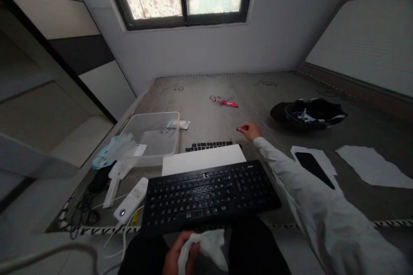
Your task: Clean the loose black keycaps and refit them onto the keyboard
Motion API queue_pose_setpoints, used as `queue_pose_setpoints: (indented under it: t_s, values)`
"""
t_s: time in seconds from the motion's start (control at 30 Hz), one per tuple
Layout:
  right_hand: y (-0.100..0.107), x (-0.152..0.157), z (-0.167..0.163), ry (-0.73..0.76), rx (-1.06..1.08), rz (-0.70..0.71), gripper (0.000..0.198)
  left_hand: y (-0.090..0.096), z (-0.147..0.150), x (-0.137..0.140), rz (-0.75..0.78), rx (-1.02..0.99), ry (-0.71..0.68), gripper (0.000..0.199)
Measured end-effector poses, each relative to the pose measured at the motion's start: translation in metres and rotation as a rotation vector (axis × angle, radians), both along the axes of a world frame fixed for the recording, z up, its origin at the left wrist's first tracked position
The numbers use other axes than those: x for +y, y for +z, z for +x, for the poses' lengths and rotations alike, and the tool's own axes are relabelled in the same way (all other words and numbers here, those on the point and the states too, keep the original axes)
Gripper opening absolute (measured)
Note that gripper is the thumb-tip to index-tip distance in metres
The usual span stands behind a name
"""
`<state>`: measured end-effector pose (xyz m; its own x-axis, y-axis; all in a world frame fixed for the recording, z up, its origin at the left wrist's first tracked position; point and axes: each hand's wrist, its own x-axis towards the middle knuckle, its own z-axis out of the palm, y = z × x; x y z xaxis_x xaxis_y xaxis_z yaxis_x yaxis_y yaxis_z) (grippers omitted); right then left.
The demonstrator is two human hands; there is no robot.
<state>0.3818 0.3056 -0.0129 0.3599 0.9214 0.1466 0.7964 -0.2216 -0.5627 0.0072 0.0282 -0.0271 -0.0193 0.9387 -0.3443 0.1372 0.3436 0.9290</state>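
Note:
A black keyboard [200,212] lies across the front edge of the mat, above my knees, with several of its keycaps off. My left hand [182,251], low at the front, is closed around a crumpled white tissue [211,245]. Stretched forward past the keyboard, my right hand [251,132] pinches a small black piece, seemingly a keycap [238,129], between thumb and fingers. Loose black keycaps [211,144] stand in rows just left of that hand. Between them and the keyboard is a white sheet of paper [206,158].
At left are a clear plastic bin [177,137], a white power strip [131,201] and black cables [82,212]. A dark cap [309,114], a phone [312,168] and a torn paper [371,164] lie at right. A red packet [229,103] lies farther back.

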Motion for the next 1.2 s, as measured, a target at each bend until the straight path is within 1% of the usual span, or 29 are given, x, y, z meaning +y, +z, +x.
queue_pose_setpoints:
  t_s: [0.07,0.1,0.17,0.2,0.23,0.27,0.33,0.4,0.5,0.57,0.63,0.7,0.73,0.8,0.87,0.93,1.0,1.03,1.1,1.2]
  values:
    - [0.032,-0.023,-0.019,0.029,0.017,0.09,0.027,0.009,0.0,-0.001,-0.012,-0.024,-0.046,0.041]
    - [0.048,-0.039,-0.032,0.061,0.025,0.128,0.027,0.014,0.0,-0.002,-0.011,-0.034,-0.065,0.04]
    - [0.08,-0.08,-0.064,0.177,0.05,0.201,0.026,0.023,0.0,-0.004,0.018,-0.057,-0.086,0.041]
    - [0.093,-0.105,-0.081,0.252,0.066,0.218,0.025,0.028,-0.001,-0.005,0.056,-0.066,-0.076,0.042]
    - [0.104,-0.13,-0.098,0.319,0.094,0.224,0.025,0.032,-0.001,-0.006,0.089,-0.084,-0.086,0.043]
    - [0.112,-0.155,-0.115,0.352,0.136,0.222,0.025,0.035,-0.002,-0.008,0.105,-0.105,-0.108,0.045]
    - [0.119,-0.203,-0.145,0.394,0.251,0.193,0.024,0.041,-0.003,-0.012,0.149,-0.138,-0.13,0.047]
    - [0.114,-0.243,-0.17,0.479,0.392,0.183,0.02,0.044,-0.004,-0.019,0.195,-0.152,-0.128,0.048]
    - [0.086,-0.284,-0.198,0.574,0.565,0.188,0.014,0.046,-0.007,-0.031,0.251,-0.18,-0.135,0.048]
    - [0.063,-0.302,-0.211,0.565,0.669,0.209,0.013,0.047,-0.009,-0.038,0.265,-0.194,-0.144,0.049]
    - [0.043,-0.314,-0.22,0.564,0.743,0.193,0.014,0.048,-0.013,-0.043,0.283,-0.193,-0.152,0.05]
    - [0.027,-0.323,-0.226,0.563,0.786,0.142,0.017,0.049,-0.016,-0.047,0.341,-0.176,-0.154,0.051]
    - [0.022,-0.325,-0.228,0.537,0.803,0.113,0.019,0.049,-0.018,-0.048,0.38,-0.17,-0.152,0.051]
    - [0.016,-0.327,-0.232,0.458,0.826,0.067,0.022,0.048,-0.02,-0.048,0.432,-0.187,-0.146,0.054]
    - [0.014,-0.326,-0.233,0.387,0.826,0.047,0.023,0.046,-0.02,-0.047,0.437,-0.238,-0.122,0.06]
    - [0.013,-0.324,-0.234,0.351,0.808,0.047,0.024,0.043,-0.018,-0.045,0.423,-0.285,-0.083,0.064]
    - [0.013,-0.324,-0.234,0.33,0.795,0.044,0.025,0.038,-0.014,-0.043,0.418,-0.306,-0.03,0.064]
    - [0.013,-0.324,-0.233,0.325,0.796,0.039,0.025,0.036,-0.012,-0.043,0.413,-0.308,-0.009,0.061]
    - [0.013,-0.325,-0.233,0.326,0.789,0.017,0.023,0.03,-0.007,-0.043,0.393,-0.29,-0.01,0.052]
    - [0.015,-0.329,-0.232,0.326,0.709,-0.04,0.016,0.022,0.0,-0.043,0.338,-0.236,-0.084,0.039]
